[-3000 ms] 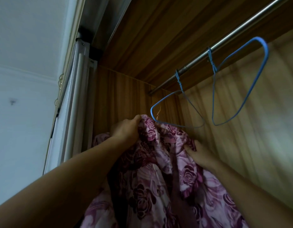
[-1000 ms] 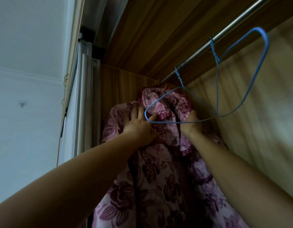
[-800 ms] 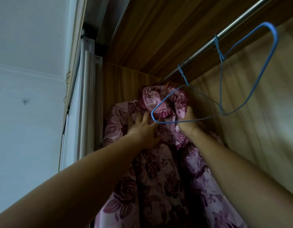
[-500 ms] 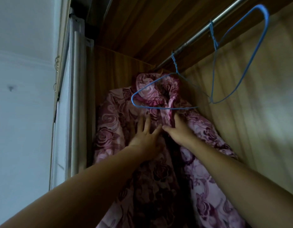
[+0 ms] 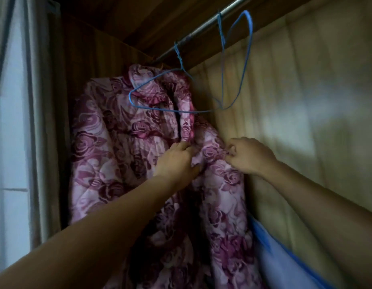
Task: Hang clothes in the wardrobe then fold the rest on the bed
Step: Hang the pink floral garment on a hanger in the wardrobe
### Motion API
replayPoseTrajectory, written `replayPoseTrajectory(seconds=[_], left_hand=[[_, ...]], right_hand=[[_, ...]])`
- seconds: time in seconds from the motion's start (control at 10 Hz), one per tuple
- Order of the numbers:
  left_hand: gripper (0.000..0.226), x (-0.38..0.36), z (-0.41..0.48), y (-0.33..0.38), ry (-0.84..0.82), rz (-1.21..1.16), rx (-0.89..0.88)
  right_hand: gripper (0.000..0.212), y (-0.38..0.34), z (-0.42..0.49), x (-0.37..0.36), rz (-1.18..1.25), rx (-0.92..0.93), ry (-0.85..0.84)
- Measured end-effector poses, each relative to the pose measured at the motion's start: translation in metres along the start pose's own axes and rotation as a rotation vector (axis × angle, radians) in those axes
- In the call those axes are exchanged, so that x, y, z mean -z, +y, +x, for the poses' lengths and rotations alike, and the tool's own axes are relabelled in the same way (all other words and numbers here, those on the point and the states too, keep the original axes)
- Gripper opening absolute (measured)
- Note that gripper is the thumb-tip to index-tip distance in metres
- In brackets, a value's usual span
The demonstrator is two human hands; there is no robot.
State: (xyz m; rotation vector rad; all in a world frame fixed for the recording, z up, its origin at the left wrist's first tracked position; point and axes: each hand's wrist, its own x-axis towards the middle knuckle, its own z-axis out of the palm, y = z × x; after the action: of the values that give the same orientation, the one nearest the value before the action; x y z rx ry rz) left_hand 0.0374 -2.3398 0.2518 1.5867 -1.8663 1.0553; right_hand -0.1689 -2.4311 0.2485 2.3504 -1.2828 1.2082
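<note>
While both arms reach up into the wardrobe, the far left of the view shows a pale white door frame (image 5: 35, 122) with light coming in beside it. Next to it stands the brown wooden side wall of the wardrobe (image 5: 93, 59). A pink and purple quilted jacket with a rose pattern (image 5: 110, 147) hangs against that wall, high in the left corner, and its top sits just under the end of the shiny metal rail (image 5: 204, 30). What holds it up is hidden by the cloth. A thin blue wire hanger (image 5: 160, 107) hangs from the rail in front of the jacket's collar and it has nothing on it. The left hand (image 5: 176, 163) is closed around the front edge of the jacket, near the middle opening, with the fingers tucked into the cloth. Just to the right, the right hand (image 5: 249, 155) pinches the other front edge of the jacket between thumb and fingertips. The two hands are near each other, with a fold of jacket between them. Above the right hand, a second blue wire hanger (image 5: 246, 59) hangs from the same rail, turned sideways, and it is bare too. Behind it is the light tan back panel of the wardrobe (image 5: 306, 101). Low on the right, a piece of light blue cloth (image 5: 272, 257) shows under the right arm, just beside the jacket's hem.
</note>
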Motion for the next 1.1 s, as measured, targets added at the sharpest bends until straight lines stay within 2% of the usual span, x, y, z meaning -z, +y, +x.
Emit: replayPoseTrajectory(seconds=[0.1,0.3,0.5,0.7,0.9,1.0,1.1], left_hand=[[0.053,-0.013,0.005,0.028,-0.052,-0.153,0.009],[0.047,-0.043,0.004,0.087,-0.195,-0.267,-0.081],[0.050,-0.081,-0.025,0.144,-0.344,-0.316,-0.184],[0.056,-0.123,-0.103,0.192,-0.486,-0.455,-0.309],[0.045,-0.151,-0.194,0.216,-0.567,-0.608,-0.476],[0.030,-0.142,-0.238,0.222,-0.726,-0.607,-0.568],[0.040,-0.142,-0.276,0.240,-0.798,-0.631,-0.362]], right_hand=[[0.047,0.038,-0.031,0.021,-0.140,-0.109,-0.124],[0.054,0.091,-0.110,0.059,-0.316,-0.383,-0.269],[0.058,0.098,-0.206,0.084,-0.403,-0.609,-0.325],[0.061,0.069,-0.310,0.084,-0.475,-0.845,-0.405],[0.057,0.021,-0.410,0.063,-0.495,-1.009,-0.515],[0.059,-0.008,-0.455,0.055,-0.431,-1.069,-0.546],[0.058,-0.039,-0.501,0.052,-0.388,-1.176,-0.574]])
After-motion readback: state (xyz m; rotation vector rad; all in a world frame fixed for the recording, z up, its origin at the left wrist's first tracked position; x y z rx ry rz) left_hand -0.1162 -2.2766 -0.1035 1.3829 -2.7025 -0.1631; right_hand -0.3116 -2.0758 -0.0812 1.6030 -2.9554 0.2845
